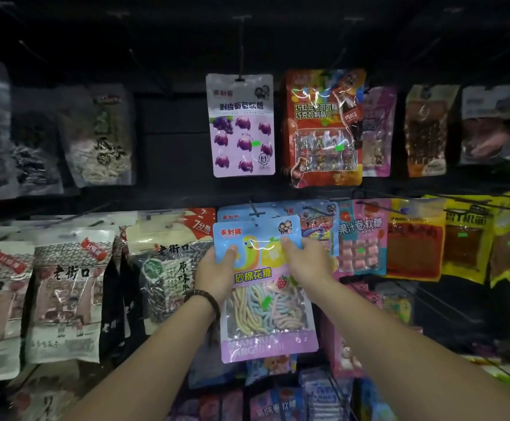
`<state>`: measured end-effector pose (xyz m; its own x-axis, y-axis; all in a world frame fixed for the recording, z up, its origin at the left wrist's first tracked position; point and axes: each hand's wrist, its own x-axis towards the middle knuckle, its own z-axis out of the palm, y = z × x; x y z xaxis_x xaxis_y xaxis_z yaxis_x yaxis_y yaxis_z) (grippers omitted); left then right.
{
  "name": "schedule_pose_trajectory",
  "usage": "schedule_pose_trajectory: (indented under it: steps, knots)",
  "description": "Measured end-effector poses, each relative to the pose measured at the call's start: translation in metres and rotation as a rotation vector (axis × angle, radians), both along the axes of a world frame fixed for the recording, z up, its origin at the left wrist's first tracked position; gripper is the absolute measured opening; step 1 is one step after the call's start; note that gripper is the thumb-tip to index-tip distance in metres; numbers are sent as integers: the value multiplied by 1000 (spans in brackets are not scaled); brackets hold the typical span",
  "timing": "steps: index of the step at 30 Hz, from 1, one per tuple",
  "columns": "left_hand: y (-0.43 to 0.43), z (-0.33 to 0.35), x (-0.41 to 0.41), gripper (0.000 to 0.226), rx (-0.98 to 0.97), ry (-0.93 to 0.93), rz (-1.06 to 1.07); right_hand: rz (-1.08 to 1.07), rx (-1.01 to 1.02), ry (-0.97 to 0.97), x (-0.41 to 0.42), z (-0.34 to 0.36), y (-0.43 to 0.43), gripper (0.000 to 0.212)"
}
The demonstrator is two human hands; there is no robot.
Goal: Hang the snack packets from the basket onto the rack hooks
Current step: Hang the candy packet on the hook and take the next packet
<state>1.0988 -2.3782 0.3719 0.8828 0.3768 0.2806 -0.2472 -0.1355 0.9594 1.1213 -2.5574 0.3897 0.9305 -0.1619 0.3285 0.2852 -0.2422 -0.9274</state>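
Note:
A blue and purple marshmallow candy packet (263,299) with pastel twisted strips is held up in front of the rack's middle row. My left hand (217,268) grips its upper left edge, thumb on the front. My right hand (305,259) grips its upper right edge. The packet's top hole sits just below the tip of a black rack hook (255,211). A matching blue packet (232,214) hangs on that hook behind it. The basket is out of view.
A purple grape gummy packet (241,126) and a red chocolate packet (323,129) hang on the upper row. Sunflower seed bags (62,293) fill the left. Pink and yellow packets (411,238) hang to the right. More packets (278,399) hang below my arms.

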Motion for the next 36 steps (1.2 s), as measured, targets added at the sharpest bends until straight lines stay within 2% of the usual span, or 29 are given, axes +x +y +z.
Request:
schedule_pose_trajectory:
  steps: [5,9,13,19,25,31,36]
  knots:
    - [3,-11,7,21,1,10,-8,-10,-12,-5,6,-7,2,51]
    - [7,-9,15,23,8,14,-17,-9,-19,7,14,-6,4,48]
    - [7,-5,30,28,65,31,54,-55,-122,34,25,-2,5,48]
    - [5,1,62,48,168,219,173,-144,-385,71,52,4,8,48]
    - [0,-6,69,56,174,309,197,-102,-418,150,69,3,11,41]
    - [-8,-26,43,72,161,288,187,-88,-458,135,43,-17,-1,40]
    - [-27,-55,-8,80,212,157,174,-25,-422,105,-12,-52,-17,20]
